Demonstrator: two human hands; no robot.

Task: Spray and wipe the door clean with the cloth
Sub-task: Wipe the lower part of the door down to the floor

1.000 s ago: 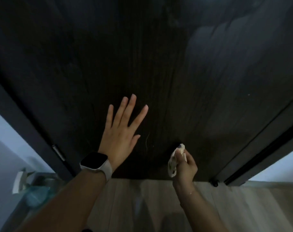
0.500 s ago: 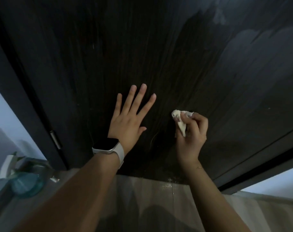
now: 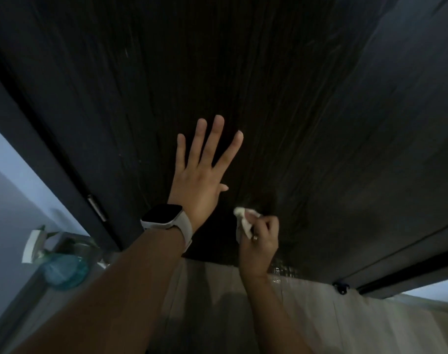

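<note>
A dark wood-grain door (image 3: 281,103) fills most of the view, with duller streaks on its right side. My left hand (image 3: 201,175) lies flat on the door's lower part, fingers straight and spread, a pale smartwatch on the wrist. To its right, my right hand (image 3: 262,238) grips a small crumpled white cloth (image 3: 243,221) and holds it against the door near the bottom edge. A teal spray bottle (image 3: 61,264) with a white trigger head stands on the floor at the lower left, beside the door frame.
The dark door frame (image 3: 46,139) with a metal hinge (image 3: 97,208) runs down the left. A pale wall (image 3: 10,200) lies left of it. Light wood flooring (image 3: 332,323) spreads below the door, wet where it meets the door. A small black door stop (image 3: 341,287) sits at the right.
My right hand rose with the cloth from the door's bottom edge to beside my left hand, then came back down toward the bottom. My left hand stayed flat on the door.
</note>
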